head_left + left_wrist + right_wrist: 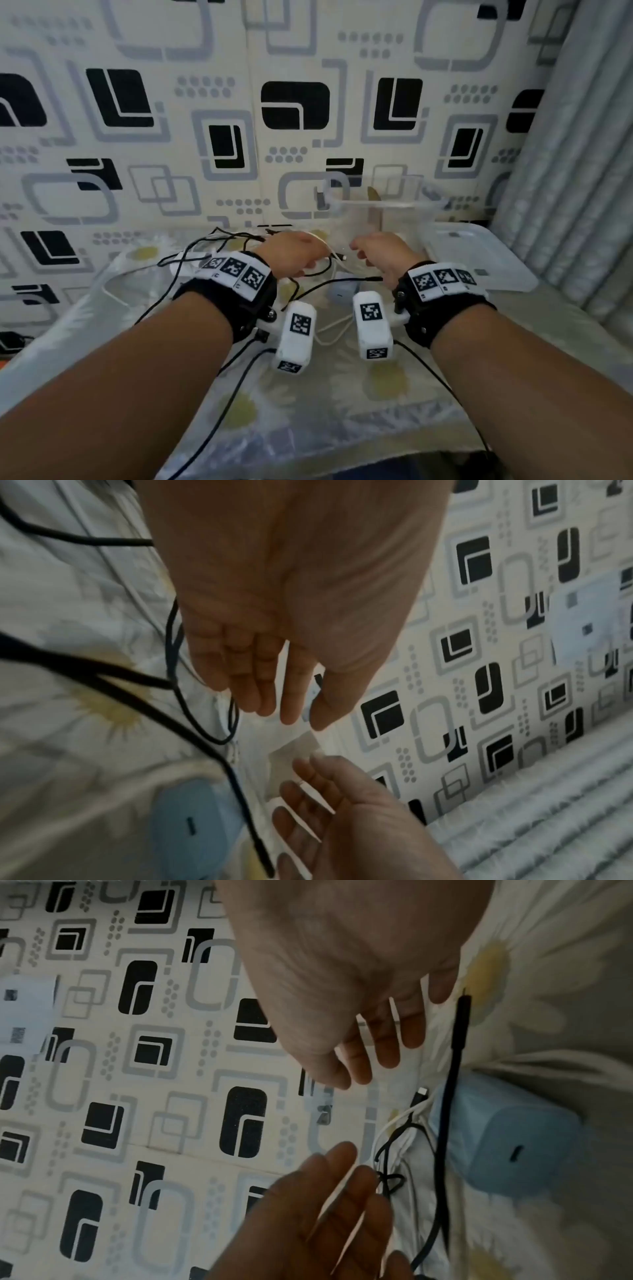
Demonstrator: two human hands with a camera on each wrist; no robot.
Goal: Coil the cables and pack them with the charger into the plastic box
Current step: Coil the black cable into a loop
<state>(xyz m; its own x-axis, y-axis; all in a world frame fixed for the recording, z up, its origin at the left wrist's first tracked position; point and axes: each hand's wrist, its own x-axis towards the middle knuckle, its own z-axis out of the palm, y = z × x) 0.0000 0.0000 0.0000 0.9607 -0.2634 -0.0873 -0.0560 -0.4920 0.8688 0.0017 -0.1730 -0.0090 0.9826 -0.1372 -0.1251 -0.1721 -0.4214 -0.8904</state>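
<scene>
A: Where are the cables?

B: The black cables (219,245) lie loose and tangled on the daisy-print tabletop (308,404), left of centre in the head view. One black plug end (460,1031) runs straight past the charger. A white cable (330,329) loops near the frame's middle, uncoiled.

A: And the charger?

B: The charger (507,1139) is a pale blue block with one dark slot in its face, lying on the tabletop among the cables.

A: The box?

B: The clear plastic box (387,205) stands upright and open, above centre; its lid (479,253) lies flat to its right.
</scene>
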